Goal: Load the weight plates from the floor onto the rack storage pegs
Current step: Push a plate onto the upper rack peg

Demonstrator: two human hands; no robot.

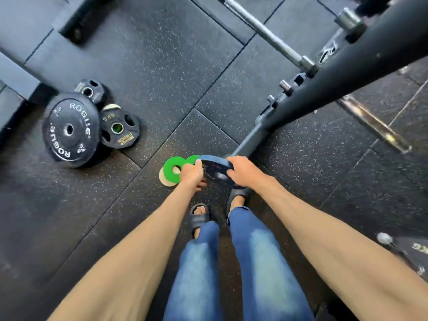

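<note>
A dark round weight plate [215, 169] hangs tilted above the floor, held between both hands. My left hand [192, 173] grips its left rim and my right hand [243, 172] curls over its right rim. Beneath and to the left lie two small green plates [172, 169] on a white one [163, 179]. Further left on the floor rest a large black Rogue plate [69, 129], a 5 kg grip plate [120, 128] and a smaller black plate [90, 90]. The black rack upright [335, 75] with short steel pegs [286, 85] rises at the right.
A steel barbell [266, 31] runs across the upper right. A dark bench or platform [20, 75] stands at the far left. My feet in black slides [199, 214] are just behind the held plate. Another plate edge [414, 249] shows at lower right.
</note>
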